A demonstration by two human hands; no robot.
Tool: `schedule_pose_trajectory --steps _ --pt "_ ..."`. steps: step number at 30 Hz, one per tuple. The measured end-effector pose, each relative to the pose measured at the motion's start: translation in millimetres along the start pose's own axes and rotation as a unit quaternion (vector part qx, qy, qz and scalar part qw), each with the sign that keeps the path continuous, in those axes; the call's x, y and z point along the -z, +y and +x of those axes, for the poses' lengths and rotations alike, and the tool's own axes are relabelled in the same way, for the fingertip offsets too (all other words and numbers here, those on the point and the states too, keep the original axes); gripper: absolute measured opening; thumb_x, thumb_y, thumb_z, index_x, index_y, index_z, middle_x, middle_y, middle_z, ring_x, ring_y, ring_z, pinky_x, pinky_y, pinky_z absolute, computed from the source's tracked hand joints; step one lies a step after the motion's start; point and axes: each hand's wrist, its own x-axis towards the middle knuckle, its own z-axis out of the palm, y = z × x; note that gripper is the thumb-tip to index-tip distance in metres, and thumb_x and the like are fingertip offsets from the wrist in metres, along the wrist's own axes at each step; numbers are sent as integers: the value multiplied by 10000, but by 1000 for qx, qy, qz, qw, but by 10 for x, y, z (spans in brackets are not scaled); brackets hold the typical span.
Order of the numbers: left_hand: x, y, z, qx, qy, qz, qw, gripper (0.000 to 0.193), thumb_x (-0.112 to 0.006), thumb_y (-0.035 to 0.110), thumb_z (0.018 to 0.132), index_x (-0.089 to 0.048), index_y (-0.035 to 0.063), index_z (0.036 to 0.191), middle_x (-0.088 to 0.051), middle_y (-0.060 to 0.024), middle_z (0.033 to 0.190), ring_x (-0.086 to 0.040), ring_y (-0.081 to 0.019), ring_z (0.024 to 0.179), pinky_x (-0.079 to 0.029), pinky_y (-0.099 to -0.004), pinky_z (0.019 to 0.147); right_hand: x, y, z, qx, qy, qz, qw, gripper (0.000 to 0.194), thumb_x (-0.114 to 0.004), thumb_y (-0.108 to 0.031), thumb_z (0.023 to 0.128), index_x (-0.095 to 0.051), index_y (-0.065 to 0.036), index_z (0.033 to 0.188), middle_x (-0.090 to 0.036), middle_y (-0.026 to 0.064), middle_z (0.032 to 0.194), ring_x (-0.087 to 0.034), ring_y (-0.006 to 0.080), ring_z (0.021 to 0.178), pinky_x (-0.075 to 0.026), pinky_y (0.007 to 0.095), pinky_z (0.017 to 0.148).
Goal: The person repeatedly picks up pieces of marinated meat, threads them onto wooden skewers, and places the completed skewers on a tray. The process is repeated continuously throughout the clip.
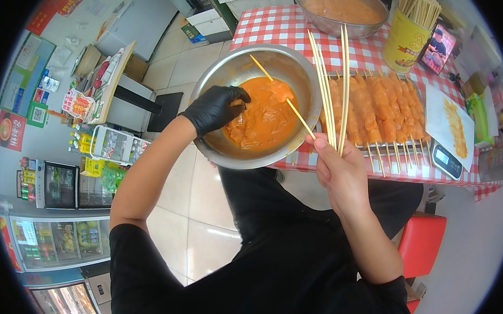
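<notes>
My left hand (218, 108), in a black glove, is over a steel bowl (209, 65) of marinated meat pieces (253, 127) in orange sauce. Its bent fingers and thumb close around what looks like a piece of meat (237, 103), partly hidden by the glove. My bare right hand (340, 166) grips several clean wooden skewers (326, 92) pointing away from me. Between its thumb and forefinger it also holds one skewer (300, 117) slanting left over the bowl. A piece of meat (280, 90) is threaded on that skewer, whose orange-stained tip sticks out beyond it.
Right of the bowl, a tray (419, 91) carries rows of meat skewers (377, 108). Beyond are a digital scale (446, 161) under a stained white sheet (437, 107), a yellow skewer tub (404, 41), a propped phone (438, 49) and a second steel bowl (343, 27). A checked tablecloth (267, 25) lies beneath.
</notes>
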Motion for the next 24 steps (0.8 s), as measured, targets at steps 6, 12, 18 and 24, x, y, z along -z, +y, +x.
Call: schedule_pose_trajectory --steps 6,12,18,24 --pt "119 -32 -120 -3 -6 -24 1000 333 -664 52 964 -649 75 1296 -668 -120 1269 -639 -247 1203 -510 -350 1049 51 31 -61 -9 2 3 1000 254 -599 -224 1049 -694 0 1119 -402 -64 567 -289 30 472 -224 218 450" --pt "81 -17 -259 -37 -57 84 994 354 -701 46 910 -663 69 1261 -661 -147 1248 -647 -306 1153 -519 -375 1021 81 47 -120 1 2 -4 1000 250 -601 -228 1049 -698 -8 1119 -407 -59 571 -291 30 473 -227 219 447" --pt "-81 17 -155 -115 -78 221 965 345 -755 107 856 -682 43 1188 -680 -190 1181 -661 -353 1077 -536 -403 949 84 97 -155 -5 7 -3 1000 248 -606 -228 1048 -696 -11 1125 -412 -56 575 -297 33 476 -231 218 450" --pt "-39 157 -57 -58 -90 208 972 326 -743 173 884 -679 41 1176 -689 -208 1156 -664 -371 1068 -531 -399 944 146 120 -206 -2 16 7 1000 249 -597 -222 1052 -690 -5 1131 -414 -55 580 -300 35 477 -235 219 450"
